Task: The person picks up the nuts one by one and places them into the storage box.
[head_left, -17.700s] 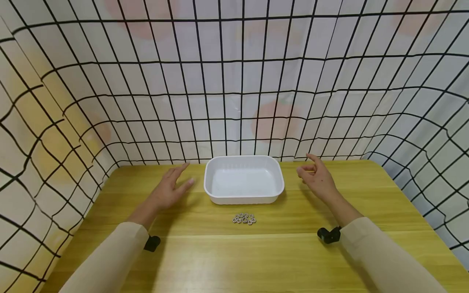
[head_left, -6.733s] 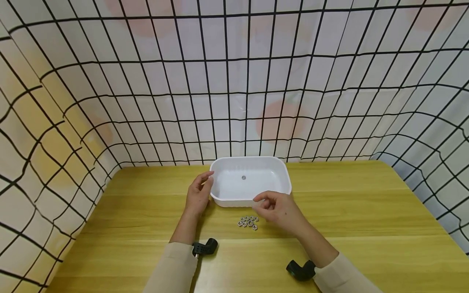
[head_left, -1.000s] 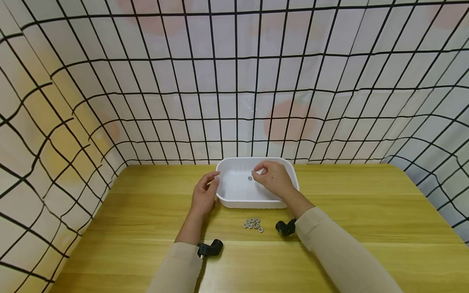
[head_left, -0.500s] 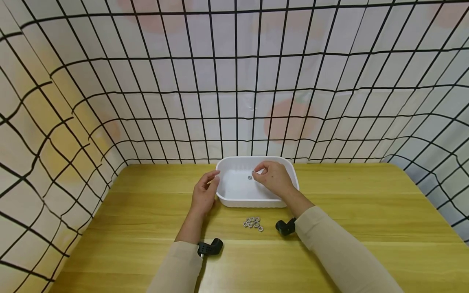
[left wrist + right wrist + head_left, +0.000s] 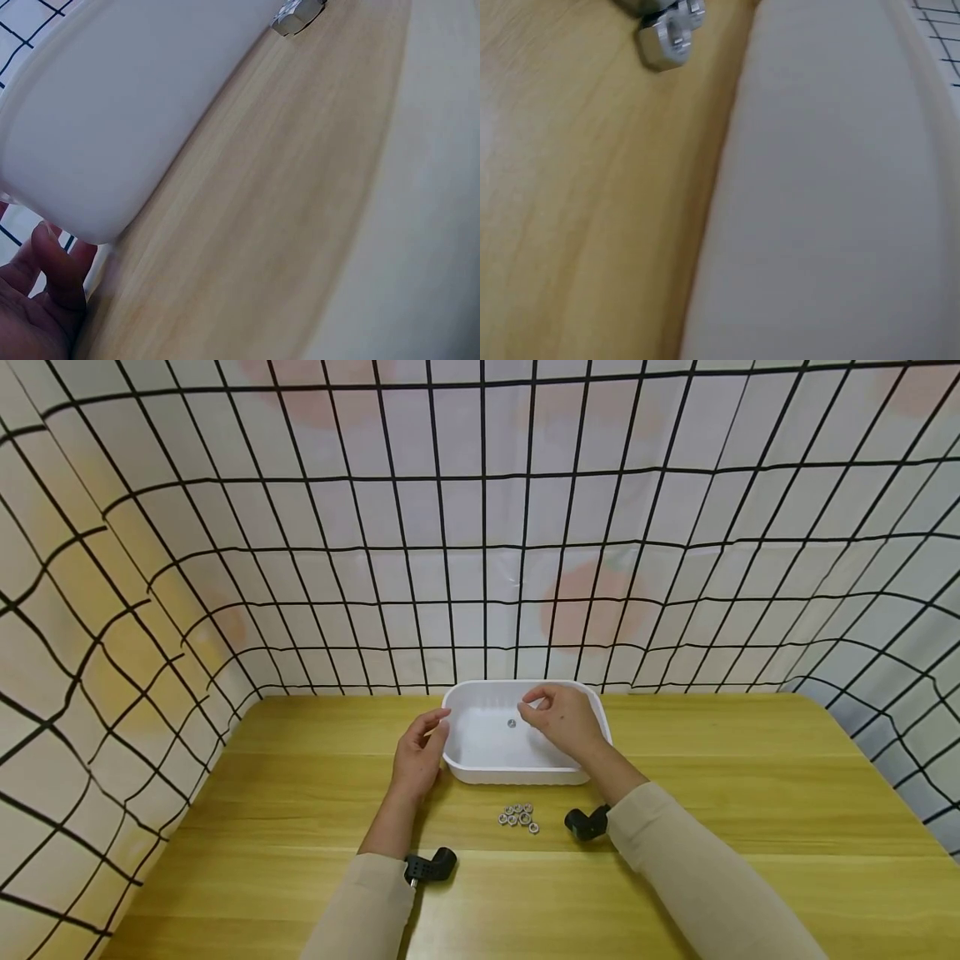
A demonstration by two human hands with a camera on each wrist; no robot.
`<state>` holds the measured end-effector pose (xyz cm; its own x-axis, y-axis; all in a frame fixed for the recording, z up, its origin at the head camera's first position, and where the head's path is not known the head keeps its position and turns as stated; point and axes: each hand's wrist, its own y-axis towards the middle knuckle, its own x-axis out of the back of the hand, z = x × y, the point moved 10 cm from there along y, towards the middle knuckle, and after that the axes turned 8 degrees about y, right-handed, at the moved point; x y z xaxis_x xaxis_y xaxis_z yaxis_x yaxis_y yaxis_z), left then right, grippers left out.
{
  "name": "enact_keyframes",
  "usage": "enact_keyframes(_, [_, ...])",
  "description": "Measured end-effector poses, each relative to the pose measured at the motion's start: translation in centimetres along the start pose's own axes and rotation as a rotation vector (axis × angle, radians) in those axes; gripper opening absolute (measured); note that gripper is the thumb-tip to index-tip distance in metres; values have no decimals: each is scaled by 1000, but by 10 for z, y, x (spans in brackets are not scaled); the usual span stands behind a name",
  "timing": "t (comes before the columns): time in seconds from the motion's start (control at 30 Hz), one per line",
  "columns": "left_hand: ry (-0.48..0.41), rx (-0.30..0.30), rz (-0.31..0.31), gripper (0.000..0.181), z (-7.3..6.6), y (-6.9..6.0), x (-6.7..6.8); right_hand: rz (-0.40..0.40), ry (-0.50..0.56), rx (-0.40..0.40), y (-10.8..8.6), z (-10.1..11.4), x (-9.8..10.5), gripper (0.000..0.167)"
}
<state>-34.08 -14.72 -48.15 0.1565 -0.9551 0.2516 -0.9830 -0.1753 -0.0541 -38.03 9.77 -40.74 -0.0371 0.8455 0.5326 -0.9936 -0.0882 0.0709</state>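
Note:
A white oblong tray [image 5: 517, 775] stands near the back of the table, with one small metal nut [image 5: 512, 723] seen on its floor. My right hand [image 5: 564, 720] hangs over the right half of the tray, thumb and forefinger close together. No nut shows at their tips now; whether one is hidden there I cannot tell. My left hand [image 5: 417, 758] lies at the tray's left end, fingers relaxed. In the left wrist view, the thumb [image 5: 56, 259] is beside the tray's corner. Several metal nuts [image 5: 517, 815] form a loose cluster in front of the tray.
The wooden table [image 5: 300, 827] runs up to a black wire grid [image 5: 483, 552] with white printed cloth behind it. Black wrist cameras [image 5: 433, 866] hang below both forearms. In the right wrist view, nuts [image 5: 664, 41] lie close to the tray's wall [image 5: 817, 187].
Long ago the tray held no nut; now one lies in it. A nut showed at my right fingertips until half a second ago. Since then that hand has risen slightly. The left hand stays put.

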Motion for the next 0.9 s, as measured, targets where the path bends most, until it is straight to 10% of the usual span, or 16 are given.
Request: enact_keyframes(0.9, [2,-4,-2,28,0,0,1,3,154,85,-44,30,26,17])
